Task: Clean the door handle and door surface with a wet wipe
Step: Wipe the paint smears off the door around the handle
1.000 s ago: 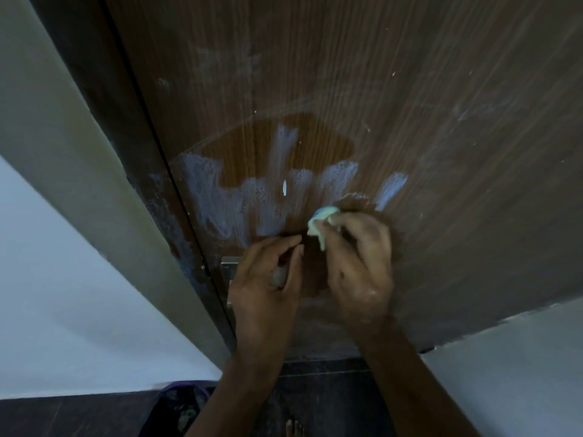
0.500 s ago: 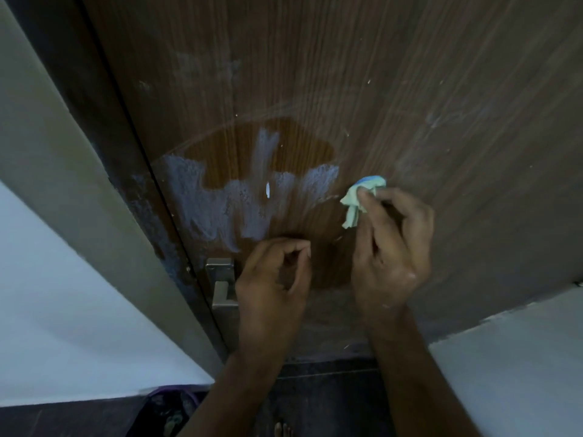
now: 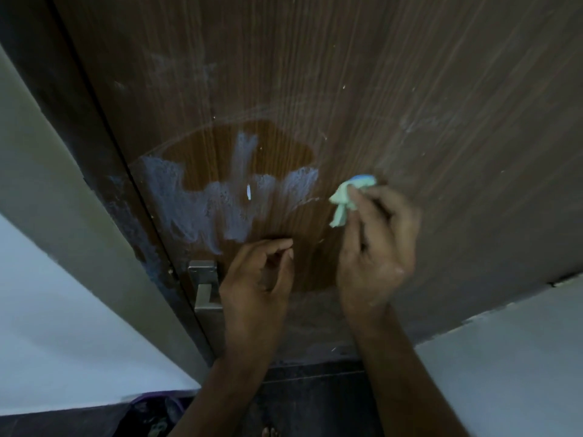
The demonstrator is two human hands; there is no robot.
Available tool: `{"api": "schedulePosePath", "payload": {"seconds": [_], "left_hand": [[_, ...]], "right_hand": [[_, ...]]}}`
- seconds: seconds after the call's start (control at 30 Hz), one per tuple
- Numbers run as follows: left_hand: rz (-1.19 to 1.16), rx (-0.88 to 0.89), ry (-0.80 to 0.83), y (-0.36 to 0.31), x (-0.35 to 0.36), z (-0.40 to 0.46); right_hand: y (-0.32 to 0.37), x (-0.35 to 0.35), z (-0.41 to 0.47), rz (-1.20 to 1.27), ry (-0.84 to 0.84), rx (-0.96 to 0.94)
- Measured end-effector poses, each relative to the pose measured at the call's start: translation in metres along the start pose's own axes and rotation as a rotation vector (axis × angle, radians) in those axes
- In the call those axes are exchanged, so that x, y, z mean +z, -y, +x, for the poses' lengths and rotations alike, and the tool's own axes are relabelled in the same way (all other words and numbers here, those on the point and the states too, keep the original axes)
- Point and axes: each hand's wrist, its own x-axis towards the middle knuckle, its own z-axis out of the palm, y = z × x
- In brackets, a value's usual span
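A brown wood-grain door (image 3: 410, 105) fills the view, dusty except for a darker wiped patch in the middle. White foamy streaks (image 3: 195, 203) lie across that patch. A metal door handle (image 3: 205, 288) sits low on the door's left edge. My right hand (image 3: 375, 247) pinches a crumpled pale green and blue wet wipe (image 3: 347, 197) against the door, right of the foam. My left hand (image 3: 258, 285) hovers just right of the handle, fingers loosely curled, holding nothing.
A dark door frame (image 3: 82, 127) and a white wall (image 3: 47, 294) run along the left. More white wall (image 3: 504, 357) lies at the lower right. A dark floor (image 3: 315, 405) and a purple-edged object (image 3: 154, 411) sit below.
My right hand carried the wipe rightward and slightly up across the door, wiping away a foam streak there. My left hand came off the handle and curled loosely beside it.
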Motion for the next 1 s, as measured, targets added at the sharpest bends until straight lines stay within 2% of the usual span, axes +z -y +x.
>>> {"api": "schedulePosePath", "payload": {"seconds": [0.1, 0.17, 0.33, 0.4, 0.43, 0.53, 0.57, 0.6, 0.63, 0.73, 0.8, 0.83, 0.93, 1.0], "left_hand": [[-0.040, -0.041, -0.029, 0.003, -0.003, -0.002], [-0.033, -0.050, -0.050, 0.008, -0.007, -0.003], [-0.067, -0.093, -0.082, 0.015, -0.012, -0.004], [-0.099, -0.111, -0.096, 0.013, -0.012, -0.004], [-0.121, -0.121, -0.106, 0.012, -0.014, -0.004], [-0.132, -0.122, -0.121, 0.013, -0.021, -0.003], [-0.121, -0.123, -0.124, 0.015, -0.024, -0.003], [-0.115, -0.129, -0.130, 0.017, -0.026, -0.003], [-0.119, -0.144, -0.140, 0.020, -0.028, -0.003], [-0.154, -0.202, -0.179, 0.025, -0.030, -0.003], [-0.175, -0.222, -0.202, 0.025, -0.031, -0.002], [-0.181, -0.230, -0.208, 0.025, -0.032, -0.002], [-0.133, -0.238, -0.231, 0.027, -0.037, 0.000], [-0.106, -0.247, -0.248, 0.029, -0.041, 0.000]], "right_hand": [[0.005, -0.001, -0.039, -0.026, 0.308, -0.101], [0.008, 0.000, -0.040, -0.041, 0.386, -0.154], [0.023, 0.021, 0.026, 0.087, 0.069, -0.205], [0.029, 0.030, 0.030, 0.125, 0.056, -0.218], [0.029, 0.031, 0.020, 0.129, 0.119, -0.244], [0.022, 0.024, -0.026, 0.078, 0.507, -0.349], [0.018, 0.022, -0.033, 0.048, 0.588, -0.405], [0.015, 0.021, -0.032, 0.049, 0.585, -0.442], [0.015, 0.023, -0.025, 0.081, 0.511, -0.435], [0.024, 0.035, 0.018, 0.127, 0.163, -0.345], [0.031, 0.041, 0.028, 0.126, 0.102, -0.322], [0.033, 0.042, 0.021, 0.123, 0.159, -0.336], [0.034, 0.042, -0.022, 0.062, 0.557, -0.511], [0.032, 0.039, -0.034, 0.019, 0.703, -0.634]]}}
